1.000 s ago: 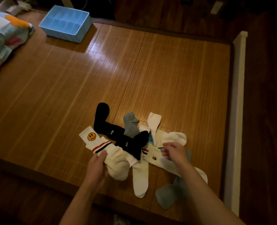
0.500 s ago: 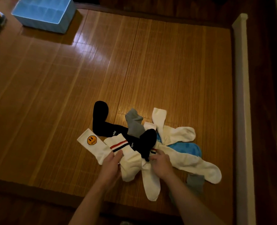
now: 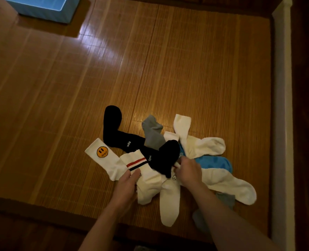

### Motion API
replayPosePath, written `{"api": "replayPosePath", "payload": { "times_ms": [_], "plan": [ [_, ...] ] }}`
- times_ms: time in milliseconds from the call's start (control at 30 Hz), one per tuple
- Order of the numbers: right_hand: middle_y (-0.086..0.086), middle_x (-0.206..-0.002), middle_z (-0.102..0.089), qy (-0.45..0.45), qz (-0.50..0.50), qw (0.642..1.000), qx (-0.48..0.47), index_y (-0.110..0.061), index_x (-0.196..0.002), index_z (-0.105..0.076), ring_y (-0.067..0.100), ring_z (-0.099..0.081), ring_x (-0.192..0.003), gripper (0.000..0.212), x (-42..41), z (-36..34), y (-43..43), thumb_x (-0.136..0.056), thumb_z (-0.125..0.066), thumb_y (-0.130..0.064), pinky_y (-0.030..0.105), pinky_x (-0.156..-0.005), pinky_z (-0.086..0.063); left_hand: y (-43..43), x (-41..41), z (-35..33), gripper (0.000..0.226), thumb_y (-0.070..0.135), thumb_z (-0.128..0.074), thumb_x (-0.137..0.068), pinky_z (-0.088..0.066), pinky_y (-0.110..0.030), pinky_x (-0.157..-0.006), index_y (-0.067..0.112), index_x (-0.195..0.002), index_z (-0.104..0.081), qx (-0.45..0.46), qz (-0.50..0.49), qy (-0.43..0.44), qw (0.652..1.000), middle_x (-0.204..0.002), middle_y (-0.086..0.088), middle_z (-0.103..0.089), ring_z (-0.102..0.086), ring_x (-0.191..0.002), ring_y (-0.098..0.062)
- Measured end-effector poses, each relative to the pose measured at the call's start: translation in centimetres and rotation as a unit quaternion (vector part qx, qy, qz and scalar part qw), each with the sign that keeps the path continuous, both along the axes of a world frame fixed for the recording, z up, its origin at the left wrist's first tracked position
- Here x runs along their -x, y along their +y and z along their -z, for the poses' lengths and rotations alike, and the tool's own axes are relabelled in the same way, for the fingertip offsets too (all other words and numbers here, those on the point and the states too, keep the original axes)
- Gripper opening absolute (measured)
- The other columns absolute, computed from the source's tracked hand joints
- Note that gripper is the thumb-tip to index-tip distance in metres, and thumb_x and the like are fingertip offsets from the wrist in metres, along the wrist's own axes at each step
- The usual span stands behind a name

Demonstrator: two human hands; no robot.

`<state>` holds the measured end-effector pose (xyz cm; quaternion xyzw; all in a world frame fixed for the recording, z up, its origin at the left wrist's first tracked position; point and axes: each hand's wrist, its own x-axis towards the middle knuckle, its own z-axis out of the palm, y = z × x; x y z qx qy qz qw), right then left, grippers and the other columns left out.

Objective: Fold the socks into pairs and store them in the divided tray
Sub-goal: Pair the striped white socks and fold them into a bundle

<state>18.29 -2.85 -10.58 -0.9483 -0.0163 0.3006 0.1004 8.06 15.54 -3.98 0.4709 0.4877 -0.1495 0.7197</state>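
Bamboo mat, socks piled near: left hand fingers grip the striped white sock, right hand fingers pinch the long white sock.

Socks heaped on the mat near its front edge; tray far behind them, at the left.

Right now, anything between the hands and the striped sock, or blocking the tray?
A black sock lies across the striped white sock the left hand grips. The right hand pinches a white cuff at its edge. Mat toward the blue tray: nothing visible.
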Motion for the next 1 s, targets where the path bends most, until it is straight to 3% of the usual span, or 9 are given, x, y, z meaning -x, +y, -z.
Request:
{"api": "replayPosePath", "payload": {
  "times_ms": [233,367,467,567,700,800,867,933,1000],
  "plan": [
    [-0.013,-0.096,-0.063,-0.145,0.165,0.965,-0.140,-0.023,-0.086,-0.074,0.017,-0.049,-0.105,0.022,-1.7,-7.7,-1.0,-0.079,-0.078,-0.044,0.035,-0.081,-0.037,0.2,-1.2,-2.6,0.023,0.015,-0.050,-0.105,-0.056,-0.045,-0.094,0.014,-0.120,-0.067,0.008,-0.043,-0.012,0.999,-0.113,-0.004,-0.077,-0.072,-0.107,-0.022],
    [-0.005,-0.094,-0.072,-0.020,0.364,0.856,-0.367,-0.019,-0.103,-0.071,0.015,-0.068,-0.091,0.025,-3.5,-13.3,-3.2,-0.083,-0.079,-0.032,0.030,-0.071,-0.056,-0.4,-2.7,-5.0,0.022,0.018,-0.051,-0.105,-0.059,-0.040,-0.086,0.011,-0.115,-0.069,0.011,-0.029,-0.022,0.999,-0.112,-0.009,-0.077,-0.073,-0.104,-0.025],
    [-0.001,-0.098,-0.075,0.009,0.371,0.838,-0.399,-0.017,-0.111,-0.070,0.017,-0.071,-0.092,0.026,-4.1,-15.7,-4.5,-0.087,-0.076,-0.027,0.033,-0.078,-0.059,-1.4,-4.1,-7.3,0.026,0.023,-0.053,-0.104,-0.055,-0.045,-0.090,0.008,-0.121,-0.067,0.015,-0.025,-0.040,0.999,-0.115,-0.012,-0.076,-0.070,-0.108,-0.028],
    [0.001,-0.096,-0.079,0.042,0.445,0.753,-0.482,-0.019,-0.105,-0.072,0.019,-0.075,-0.094,0.019,-4.6,-17.9,-5.4,-0.087,-0.075,-0.023,0.038,-0.085,-0.059,-2.7,-5.5,-9.9,0.027,0.022,-0.049,-0.106,-0.055,-0.044,-0.092,0.010,-0.123,-0.066,0.026,-0.033,-0.086,0.995,-0.117,-0.010,-0.076,-0.072,-0.105,-0.022],
    [0.006,-0.104,-0.078,0.019,0.433,0.720,-0.542,-0.019,-0.115,-0.066,0.019,-0.076,-0.091,0.028,-5.2,-20.6,-7.2,-0.088,-0.072,-0.014,0.032,-0.071,-0.062,-4.4,-7.1,-12.7,0.030,0.022,-0.044,-0.107,-0.055,-0.047,-0.093,0.012,-0.128,-0.063,0.065,-0.055,-0.149,0.985,-0.122,-0.009,-0.074,-0.072,-0.110,-0.023],
    [-0.006,-0.136,-0.060,-0.092,0.362,0.797,-0.474,-0.035,-0.136,-0.050,0.015,-0.065,-0.115,0.055,-5.4,-22.2,-8.5,-0.091,-0.070,-0.009,0.037,-0.085,-0.059,-5.3,-8.0,-13.7,0.034,0.024,-0.042,-0.107,-0.055,-0.048,-0.095,0.011,-0.132,-0.061,0.078,-0.049,-0.180,0.979,-0.126,-0.011,-0.072,-0.070,-0.115,-0.024],
    [-0.011,-0.138,-0.057,-0.159,0.267,0.856,-0.413,-0.039,-0.127,-0.057,0.006,-0.059,-0.117,0.044,-5.5,-23.2,-9.3,-0.095,-0.065,-0.010,0.026,-0.083,-0.056,-5.8,-8.4,-14.0,0.032,0.025,-0.042,-0.108,-0.062,-0.043,-0.085,0.013,-0.129,-0.063,0.066,-0.044,-0.193,0.978,-0.124,-0.009,-0.074,-0.071,-0.112,-0.022],
    [-0.011,-0.117,-0.068,-0.137,0.247,0.861,-0.422,-0.037,-0.108,-0.068,0.005,-0.068,-0.098,0.030,-5.5,-24.1,-10.0,-0.099,-0.057,-0.011,0.019,-0.065,-0.057,-6.3,-8.7,-14.0,0.031,0.025,-0.044,-0.107,-0.063,-0.039,-0.079,0.015,-0.130,-0.062,0.050,-0.036,-0.203,0.977,-0.123,-0.008,-0.074,-0.071,-0.112,-0.022],
    [-0.004,-0.107,-0.071,-0.064,0.269,0.851,-0.446,-0.035,-0.105,-0.070,0.013,-0.069,-0.093,0.030,-5.3,-24.7,-10.7,-0.102,-0.048,-0.015,0.028,-0.070,-0.062,-6.8,-8.9,-14.0,0.038,0.030,-0.051,-0.101,-0.063,-0.038,-0.079,0.015,-0.134,-0.060,0.030,-0.027,-0.210,0.977,-0.125,-0.007,-0.073,-0.070,-0.115,-0.023]
  ]
}}
